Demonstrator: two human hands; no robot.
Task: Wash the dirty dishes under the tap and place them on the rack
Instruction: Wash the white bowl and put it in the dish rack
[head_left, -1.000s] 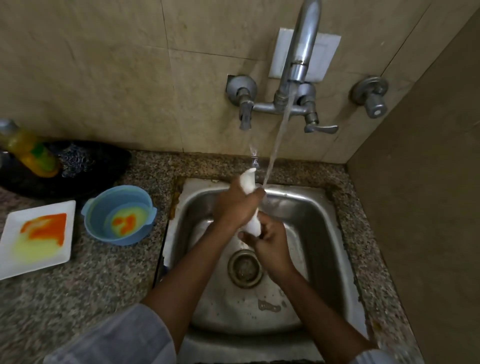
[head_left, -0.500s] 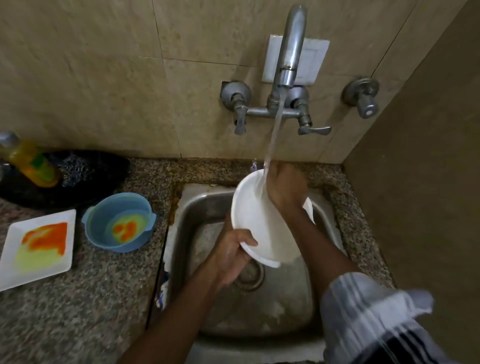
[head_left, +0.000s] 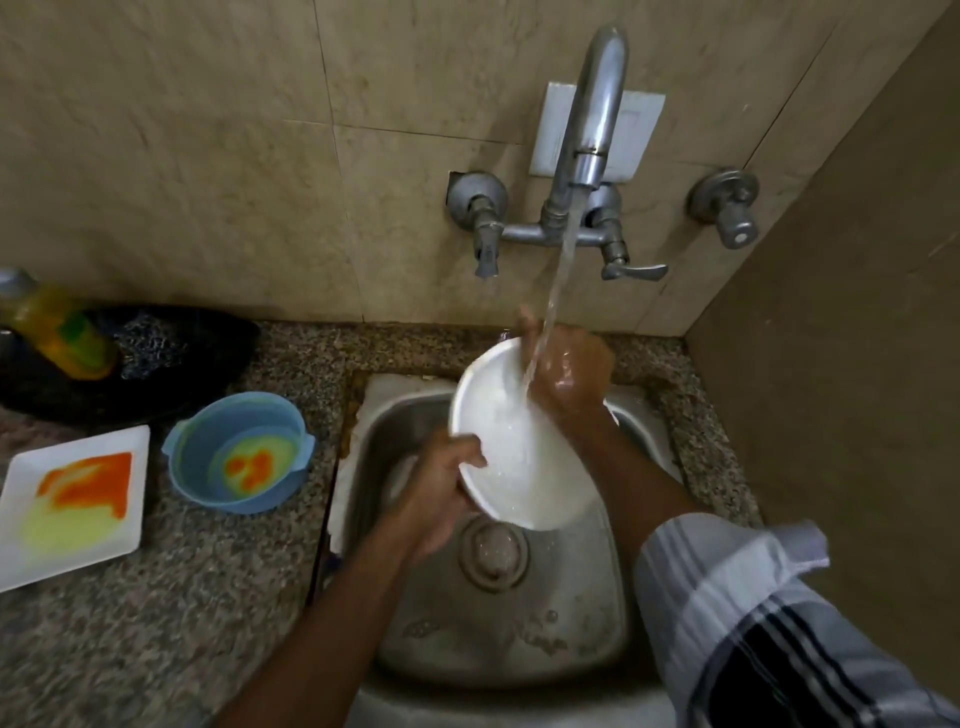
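A round white plate (head_left: 511, 447) is tilted over the steel sink (head_left: 519, 639), under the running stream from the wall tap (head_left: 592, 130). My left hand (head_left: 441, 493) grips the plate's lower left rim. My right hand (head_left: 569, 371) rests on the plate's upper right part, wet, with the water falling on it. On the counter to the left stand a blue bowl (head_left: 239, 452) and a square white plate (head_left: 72, 501), both smeared with orange and yellow residue. No rack is in view.
A yellow soap bottle (head_left: 57, 327) and a steel scrubber (head_left: 150, 343) lie in a black dish (head_left: 208, 364) at the back left. The speckled granite counter (head_left: 156, 623) runs left of the sink. A wall closes the right side, with a valve knob (head_left: 727, 208).
The plate turned from edge-on to face-up under the stream. My right hand moved from its lower edge to its upper right part; my left hand dropped to the lower left rim.
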